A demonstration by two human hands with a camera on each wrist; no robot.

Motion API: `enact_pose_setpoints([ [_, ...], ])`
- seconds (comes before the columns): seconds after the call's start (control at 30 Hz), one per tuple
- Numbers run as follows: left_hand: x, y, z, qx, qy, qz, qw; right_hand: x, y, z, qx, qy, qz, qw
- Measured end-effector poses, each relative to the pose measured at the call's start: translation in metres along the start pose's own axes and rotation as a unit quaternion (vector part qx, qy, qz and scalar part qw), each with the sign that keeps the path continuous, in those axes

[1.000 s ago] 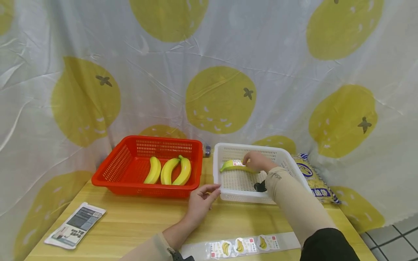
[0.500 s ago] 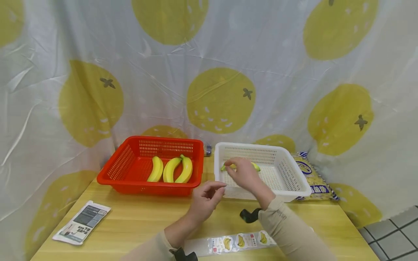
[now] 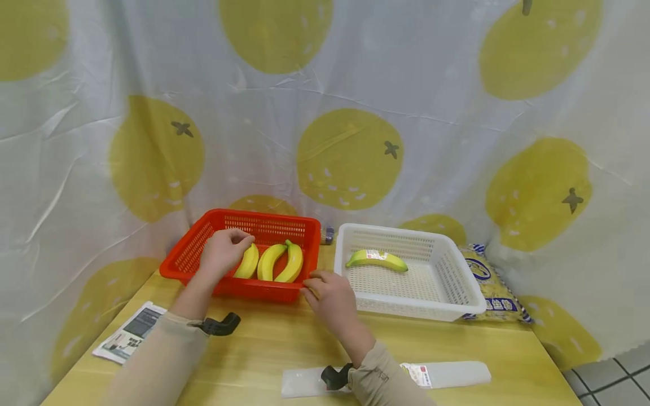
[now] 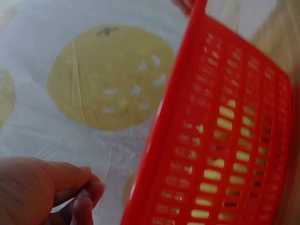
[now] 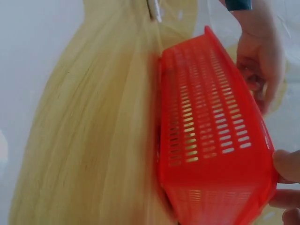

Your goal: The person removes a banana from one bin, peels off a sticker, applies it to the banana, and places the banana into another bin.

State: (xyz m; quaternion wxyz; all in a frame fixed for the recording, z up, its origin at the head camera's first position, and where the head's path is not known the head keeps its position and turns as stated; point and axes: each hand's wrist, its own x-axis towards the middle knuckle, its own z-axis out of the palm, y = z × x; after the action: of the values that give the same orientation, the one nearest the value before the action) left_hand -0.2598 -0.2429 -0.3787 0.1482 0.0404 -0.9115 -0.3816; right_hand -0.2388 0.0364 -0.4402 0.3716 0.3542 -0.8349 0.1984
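In the head view my left hand (image 3: 223, 254) is over the red basket (image 3: 238, 288), fingers loosely bent beside the leftmost banana (image 3: 247, 262). Two more bananas (image 3: 291, 264) lie to its right in the basket. The left wrist view shows this hand (image 4: 42, 192) just beyond the basket's rim, holding nothing visible. At the basket's front right corner, my right hand (image 3: 332, 299) grips the rim between thumb and fingers, as the right wrist view of that hand (image 5: 288, 176) also shows. One banana (image 3: 391, 261) bearing a label lies in the white basket (image 3: 406, 304).
On the wooden table (image 3: 264, 344), a strip of banana stickers (image 3: 457, 373) lies in front, partly covered by my right sleeve. A printed packet (image 3: 127, 332) is at the left, partly behind my left sleeve. A yellow bag (image 3: 490, 287) leans beside the white basket.
My right hand has left the labelled banana in the white basket and moved left to the red basket's corner. My left hand has swung left from between the baskets to above the bananas.
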Motion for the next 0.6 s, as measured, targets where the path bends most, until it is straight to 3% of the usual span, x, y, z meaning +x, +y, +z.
enact_pose_setpoints([
  [0.1, 0.009, -0.017, -0.009, 0.061, -0.050, -0.023, 0.9966, -0.002, -0.002, 0.003, 0.006, 0.006, 0.007, 1.000],
  [0.23, 0.018, -0.031, -0.003, 0.105, -0.107, -0.051, 0.9873, -0.003, -0.003, 0.004, 0.011, 0.017, 0.014, 1.000],
  [0.47, 0.019, -0.038, 0.008, 0.184, -0.135, -0.111, 0.9672, -0.002, -0.004, 0.006, 0.010, 0.017, 0.020, 1.000],
  [0.6, 0.019, -0.035, 0.009, 0.205, -0.163, -0.126, 0.9570, -0.003, -0.005, 0.006, 0.007, 0.003, 0.036, 0.999],
])
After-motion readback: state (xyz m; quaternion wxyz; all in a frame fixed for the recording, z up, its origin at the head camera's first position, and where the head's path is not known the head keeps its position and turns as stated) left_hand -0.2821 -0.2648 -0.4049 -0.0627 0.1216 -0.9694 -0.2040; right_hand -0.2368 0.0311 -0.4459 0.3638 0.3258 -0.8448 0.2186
